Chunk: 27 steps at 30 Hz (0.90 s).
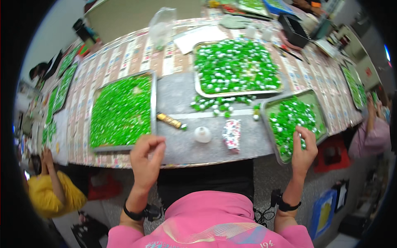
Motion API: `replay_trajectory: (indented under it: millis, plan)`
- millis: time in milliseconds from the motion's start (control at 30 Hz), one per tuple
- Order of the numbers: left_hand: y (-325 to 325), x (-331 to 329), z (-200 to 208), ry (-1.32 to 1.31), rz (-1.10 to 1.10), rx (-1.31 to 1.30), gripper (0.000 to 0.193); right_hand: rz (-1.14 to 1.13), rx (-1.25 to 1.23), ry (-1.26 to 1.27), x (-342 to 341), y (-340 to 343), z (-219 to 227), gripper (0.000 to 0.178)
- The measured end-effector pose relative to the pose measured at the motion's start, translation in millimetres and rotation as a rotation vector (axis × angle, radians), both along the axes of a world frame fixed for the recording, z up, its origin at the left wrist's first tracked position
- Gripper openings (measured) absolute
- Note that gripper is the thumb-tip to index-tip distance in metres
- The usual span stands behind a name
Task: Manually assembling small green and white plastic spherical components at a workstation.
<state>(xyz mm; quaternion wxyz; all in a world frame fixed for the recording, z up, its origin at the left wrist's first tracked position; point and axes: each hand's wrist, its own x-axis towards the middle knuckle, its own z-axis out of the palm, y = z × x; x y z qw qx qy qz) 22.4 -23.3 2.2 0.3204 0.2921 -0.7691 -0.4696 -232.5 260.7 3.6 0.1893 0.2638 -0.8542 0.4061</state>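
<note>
My left hand is curled, thumb against fingers, at the near right corner of a metal tray spread with small green pieces. Whatever it may hold is too small to make out. Over a smaller tilted metal tray on the right, my right hand has its thumb and forefinger brought together in a pinch. Green-and-white pieces lie heaped in that tray, around and below the fingers. Anything between the fingertips is hidden.
A large tray of green-and-white pieces stands farther back, with loose pieces before it. Between my hands are a yellow-and-black tube, a white round bottle and a patterned packet. Other people sit at both sides.
</note>
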Motion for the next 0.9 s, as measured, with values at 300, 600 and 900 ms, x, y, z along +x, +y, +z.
replay_trajectory:
  millis: [300, 600, 900]
  plan:
    - [-80.3, 58.3, -1.6, -0.457, 0.2, -0.643, 0.044, 0.53, 0.019, -0.093, 68.8, -79.1, -3.2, 0.02]
    - [-86.4, 55.5, -11.9, -0.415, 0.139, -0.55, 0.033, 0.57, 0.244, -0.153, 59.7, -94.4, -16.0, 0.023]
    - [-78.6, 40.3, -0.2, -0.334, 0.105, -0.59, 0.03, 0.399, 0.24, -0.032, 24.8, -85.8, 18.0, 0.029]
